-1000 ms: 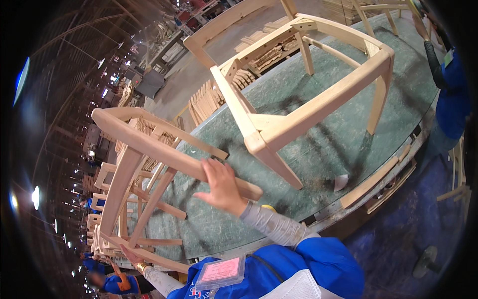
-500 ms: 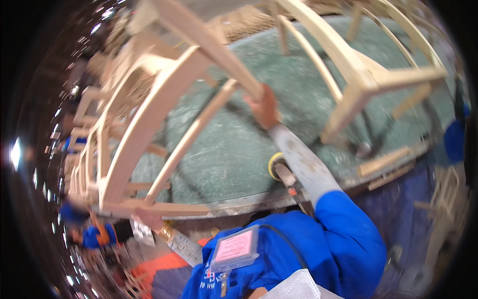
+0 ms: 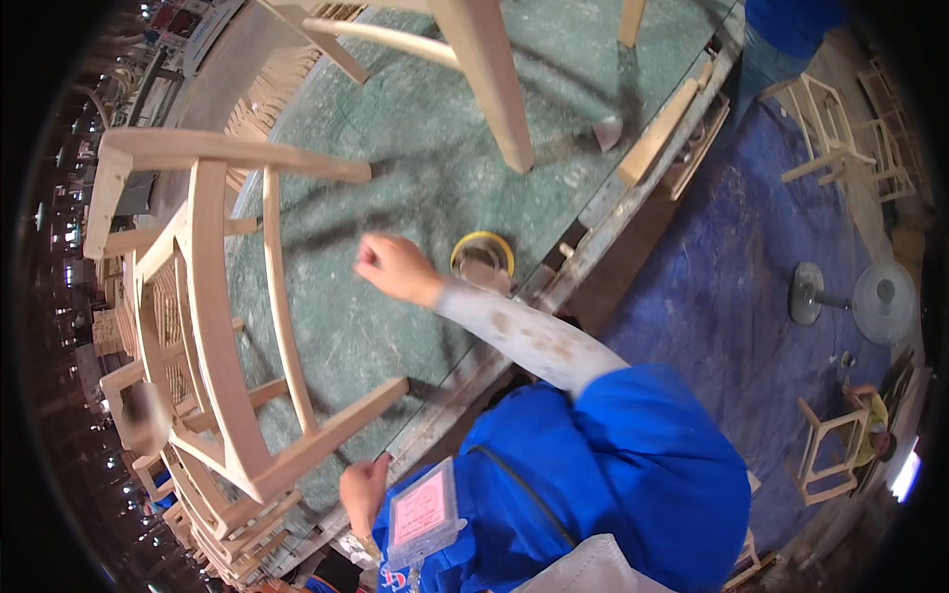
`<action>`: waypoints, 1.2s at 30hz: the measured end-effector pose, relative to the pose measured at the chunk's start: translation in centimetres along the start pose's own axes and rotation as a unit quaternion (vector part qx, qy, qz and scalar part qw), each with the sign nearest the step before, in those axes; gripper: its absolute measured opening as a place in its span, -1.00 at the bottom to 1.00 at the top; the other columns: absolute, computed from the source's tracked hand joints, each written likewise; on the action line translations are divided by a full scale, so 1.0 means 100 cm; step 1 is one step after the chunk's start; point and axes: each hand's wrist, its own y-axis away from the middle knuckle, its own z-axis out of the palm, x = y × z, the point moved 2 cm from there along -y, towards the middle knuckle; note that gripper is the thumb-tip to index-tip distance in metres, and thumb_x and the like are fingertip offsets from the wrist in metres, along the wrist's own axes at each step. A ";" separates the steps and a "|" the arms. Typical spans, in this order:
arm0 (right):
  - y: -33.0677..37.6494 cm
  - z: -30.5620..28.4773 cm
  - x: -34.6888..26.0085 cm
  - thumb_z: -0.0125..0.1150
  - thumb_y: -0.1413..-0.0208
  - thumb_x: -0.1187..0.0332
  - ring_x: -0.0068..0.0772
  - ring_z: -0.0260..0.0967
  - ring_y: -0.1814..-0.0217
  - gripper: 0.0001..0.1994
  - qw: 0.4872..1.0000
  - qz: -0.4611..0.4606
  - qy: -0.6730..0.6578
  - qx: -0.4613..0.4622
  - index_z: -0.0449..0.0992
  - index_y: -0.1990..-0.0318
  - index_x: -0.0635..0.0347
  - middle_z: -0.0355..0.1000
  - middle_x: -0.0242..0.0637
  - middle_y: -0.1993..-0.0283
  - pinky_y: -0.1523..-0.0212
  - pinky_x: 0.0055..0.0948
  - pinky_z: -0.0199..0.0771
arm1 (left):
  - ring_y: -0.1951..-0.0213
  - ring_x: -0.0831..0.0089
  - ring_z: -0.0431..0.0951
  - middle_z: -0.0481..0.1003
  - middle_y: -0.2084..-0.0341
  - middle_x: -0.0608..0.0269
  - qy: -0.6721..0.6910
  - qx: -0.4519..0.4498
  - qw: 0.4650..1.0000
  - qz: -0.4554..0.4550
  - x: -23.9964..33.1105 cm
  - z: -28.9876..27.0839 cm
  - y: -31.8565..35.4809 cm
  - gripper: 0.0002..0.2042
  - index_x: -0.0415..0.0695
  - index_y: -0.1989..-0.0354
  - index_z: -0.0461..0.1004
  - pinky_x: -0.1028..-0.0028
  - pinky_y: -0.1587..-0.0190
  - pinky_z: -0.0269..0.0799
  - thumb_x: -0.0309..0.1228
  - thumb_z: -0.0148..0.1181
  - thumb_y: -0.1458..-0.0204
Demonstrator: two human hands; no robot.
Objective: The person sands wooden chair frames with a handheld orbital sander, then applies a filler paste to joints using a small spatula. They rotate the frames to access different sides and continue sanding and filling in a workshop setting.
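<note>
A pale wooden chair frame (image 3: 213, 296) rests on the green tabletop to my left, its legs pointing toward me. My right hand (image 3: 400, 269) hovers over the table to the right of that frame, fingers curled in with nothing seen in them. Beside it is a round sander with a yellow rim (image 3: 482, 259), partly hidden by my forearm. My left hand (image 3: 363, 489) is at the table's near edge, just below the end of the nearest leg. Its fingers are curled, apart from the wood, and no object shows in them.
Another wooden chair frame (image 3: 484, 79) stands at the far side of the green table (image 3: 395, 341). Wooden strips (image 3: 657, 133) lie along the table's edge. More frames crowd beyond the left side. On the blue floor to the right is a fan (image 3: 883, 302). A person in blue (image 3: 791, 25) is at the upper right.
Both hands have let go of the chair frame, which now sits on the table at the left. My right hand has drawn back toward the sander. The view has turned rightward.
</note>
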 end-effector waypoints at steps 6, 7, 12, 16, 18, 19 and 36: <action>0.181 -0.037 0.000 0.25 0.05 0.24 -0.09 0.36 0.44 -0.74 0.988 0.060 0.140 -0.026 0.39 0.57 0.21 0.37 -0.19 0.50 0.42 -0.23 0.32 | 0.32 0.34 0.55 0.54 0.38 0.02 0.258 0.008 0.895 0.364 0.102 0.069 -0.093 -0.55 -0.33 0.12 0.45 0.40 0.26 0.45 -0.27 0.35 0.12; 0.201 -0.041 -0.002 0.26 0.06 0.27 -0.10 0.37 0.42 -0.77 0.982 0.083 0.168 0.035 0.41 0.55 0.21 0.38 -0.20 0.48 0.40 -0.24 0.34 | 0.33 0.31 0.55 0.54 0.36 0.02 0.285 0.016 0.896 0.341 0.119 0.084 -0.114 -0.49 -0.33 0.05 0.41 0.38 0.23 0.45 -0.28 0.36 0.14; 0.236 -0.077 0.017 0.27 0.09 0.38 -0.15 0.42 0.31 -0.85 0.935 0.157 0.216 0.233 0.47 0.36 0.20 0.39 -0.15 0.28 0.26 -0.30 0.44 | 0.38 0.40 0.48 0.48 0.37 0.08 0.293 0.092 0.858 0.412 0.196 0.129 -0.180 -0.35 -0.38 0.03 0.37 0.43 0.34 0.42 -0.18 0.42 0.25; 0.252 -0.096 0.008 0.20 0.07 0.30 -0.03 0.34 0.10 -0.80 0.900 0.121 0.319 0.270 0.48 0.30 0.16 0.38 -0.14 0.23 0.08 -0.16 0.36 | 0.47 0.53 0.47 0.53 0.51 0.21 0.226 -0.209 0.875 0.375 0.226 0.152 -0.177 -0.55 -0.35 0.39 0.51 0.47 0.39 0.39 -0.11 0.36 0.15; 0.273 -0.090 -0.029 0.17 0.05 0.31 -0.04 0.37 0.14 -0.84 0.912 0.177 0.255 0.269 0.48 0.31 0.14 0.39 -0.14 0.25 0.13 -0.17 0.38 | 0.68 0.52 0.38 0.46 0.73 0.23 0.030 -0.180 0.892 0.413 0.226 0.155 -0.182 -0.62 -0.28 0.60 0.53 0.43 0.52 0.34 -0.14 0.34 0.12; 0.295 -0.089 -0.058 0.15 0.02 0.32 -0.06 0.38 0.15 -0.84 0.924 0.197 0.233 0.232 0.47 0.31 0.16 0.41 -0.16 0.28 0.13 -0.18 0.38 | 0.69 0.44 0.38 0.45 0.74 0.19 0.036 -0.095 0.868 0.486 0.227 0.151 -0.183 -0.64 -0.26 0.62 0.51 0.39 0.52 0.34 -0.15 0.34 0.12; 0.812 0.072 -0.049 0.23 0.02 0.07 -0.49 0.37 0.57 -0.61 0.316 0.581 -0.089 0.744 0.52 0.25 0.27 0.47 -0.24 0.37 0.65 -0.32 0.31 | 0.18 0.15 0.57 0.56 0.28 -0.01 -0.470 0.075 0.647 0.596 0.434 0.104 -0.142 -0.48 -0.14 0.28 0.59 0.25 0.14 0.46 0.02 0.34 0.37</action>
